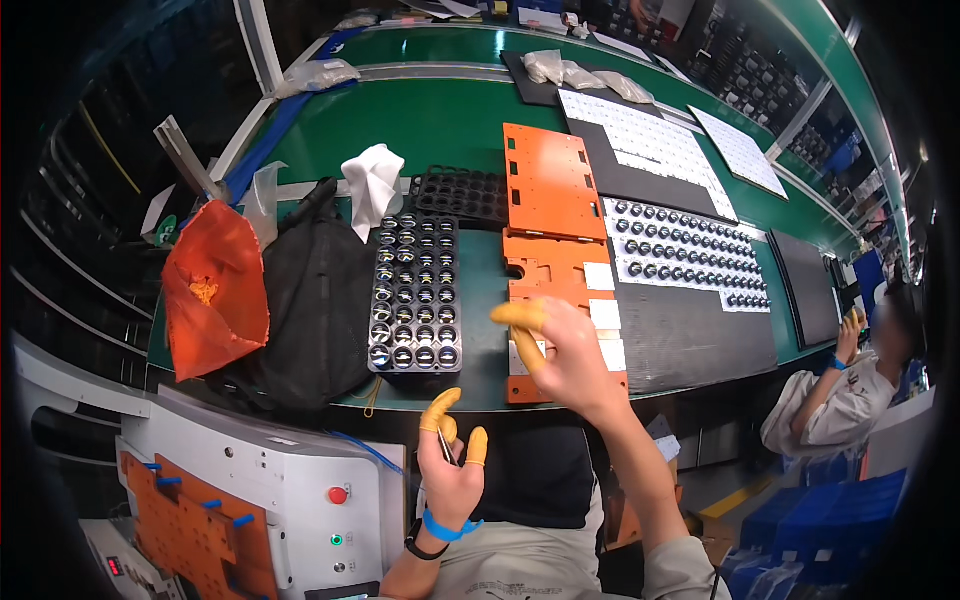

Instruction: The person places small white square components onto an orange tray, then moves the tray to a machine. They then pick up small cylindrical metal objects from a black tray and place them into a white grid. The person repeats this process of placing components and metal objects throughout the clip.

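Observation:
My left hand [450,480], in yellow finger cots, is in front of the table edge with its fingers bent around a thin dark tool [446,447]; its kind cannot be made out. My right hand [570,350], also in yellow finger cots, is over the lower half of an orange fixture [545,262]. Its thumb and forefinger come together, and whatever may be between them is hidden. White plates [603,314] lie in the fixture, whose orange lid [548,180] is folded back. Left of it stands a black tray [462,290] with rows of round glossy lenses [425,355].
A white board with rows of dark lens parts [690,245] lies on black sheets [690,340] at right. Behind the tray are another black tray [460,190] and a white cloth [373,185]. A black bag [315,300] and orange pouch [215,290] lie left. A co-worker [835,400] sits far right.

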A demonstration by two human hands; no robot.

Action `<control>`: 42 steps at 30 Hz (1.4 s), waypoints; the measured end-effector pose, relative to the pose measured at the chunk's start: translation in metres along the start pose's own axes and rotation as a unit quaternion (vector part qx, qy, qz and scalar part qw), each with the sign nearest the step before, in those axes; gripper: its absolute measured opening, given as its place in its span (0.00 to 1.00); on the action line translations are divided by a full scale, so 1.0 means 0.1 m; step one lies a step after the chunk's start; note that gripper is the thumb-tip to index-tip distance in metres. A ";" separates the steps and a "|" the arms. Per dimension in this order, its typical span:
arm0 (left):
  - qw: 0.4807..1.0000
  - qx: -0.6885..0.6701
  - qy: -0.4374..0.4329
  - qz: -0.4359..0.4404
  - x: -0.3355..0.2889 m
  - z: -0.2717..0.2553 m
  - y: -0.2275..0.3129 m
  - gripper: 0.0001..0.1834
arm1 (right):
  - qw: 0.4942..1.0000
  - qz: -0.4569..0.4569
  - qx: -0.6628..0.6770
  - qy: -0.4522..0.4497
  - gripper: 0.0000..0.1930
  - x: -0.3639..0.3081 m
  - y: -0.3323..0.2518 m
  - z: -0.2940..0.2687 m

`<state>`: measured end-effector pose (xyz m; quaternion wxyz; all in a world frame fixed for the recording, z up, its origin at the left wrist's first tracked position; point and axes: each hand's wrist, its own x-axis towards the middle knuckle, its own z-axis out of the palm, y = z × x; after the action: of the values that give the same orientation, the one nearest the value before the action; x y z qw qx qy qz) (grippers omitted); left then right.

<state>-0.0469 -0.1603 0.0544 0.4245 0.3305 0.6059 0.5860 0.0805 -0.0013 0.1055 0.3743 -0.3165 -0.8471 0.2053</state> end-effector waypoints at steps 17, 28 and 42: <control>0.904 -0.387 -0.133 -0.127 -0.13 -0.04 -0.06 0.45 | 0.989 0.137 -0.043 -0.036 0.15 1.10 -0.02 0.75; 0.868 -0.444 -0.190 -0.113 -0.16 -0.10 -0.30 0.46 | 0.983 0.146 -0.093 -0.057 0.17 1.14 -0.05 0.76; 0.853 -0.440 -0.264 -0.099 -0.08 -0.08 -0.30 0.39 | 0.988 0.147 0.042 -0.013 0.17 0.96 -0.10 0.52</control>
<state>-0.0476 -0.1735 0.0254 0.7253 0.1896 0.1800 0.6369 -0.0130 0.0520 0.1269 0.3424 -0.4188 -0.7867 0.2974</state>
